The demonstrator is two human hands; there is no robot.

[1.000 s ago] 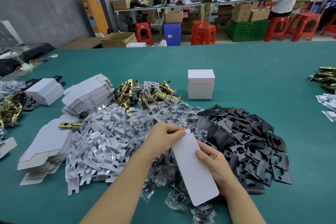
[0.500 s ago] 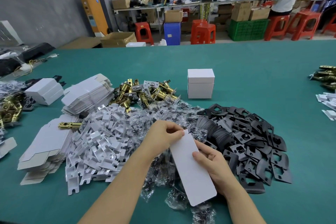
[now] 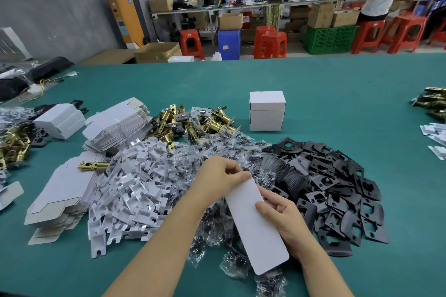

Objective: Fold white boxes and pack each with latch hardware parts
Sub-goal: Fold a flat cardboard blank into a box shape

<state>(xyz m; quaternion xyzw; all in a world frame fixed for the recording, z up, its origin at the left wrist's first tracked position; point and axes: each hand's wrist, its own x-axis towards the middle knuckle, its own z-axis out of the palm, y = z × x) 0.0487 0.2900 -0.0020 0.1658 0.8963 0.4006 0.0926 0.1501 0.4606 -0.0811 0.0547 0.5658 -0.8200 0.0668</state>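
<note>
A flat white box blank [image 3: 255, 229] lies slanted in both my hands above the parts heaps. My left hand [image 3: 220, 173] pinches its far end. My right hand [image 3: 281, 217] grips its right edge, thumb on the face. Below the hands spreads a heap of clear screw bags [image 3: 217, 152]. White card inserts [image 3: 135, 188] lie to the left, black strike plates [image 3: 337, 188] to the right, brass latches [image 3: 193, 120] behind. Two folded white boxes [image 3: 266, 111] stand stacked beyond the heaps. Flat blanks [image 3: 115, 123] are piled at the left.
The green table [image 3: 337, 94] stretches away behind the stacked boxes. More brass latches [image 3: 434, 103] and white inserts [image 3: 434, 135] lie at the right edge, more parts [image 3: 14, 144] at the left. Stools, crates and a person fill the background.
The box blank has shifted slightly down and left in my hands; my right thumb has slid a little along its face. The heaps have not moved.
</note>
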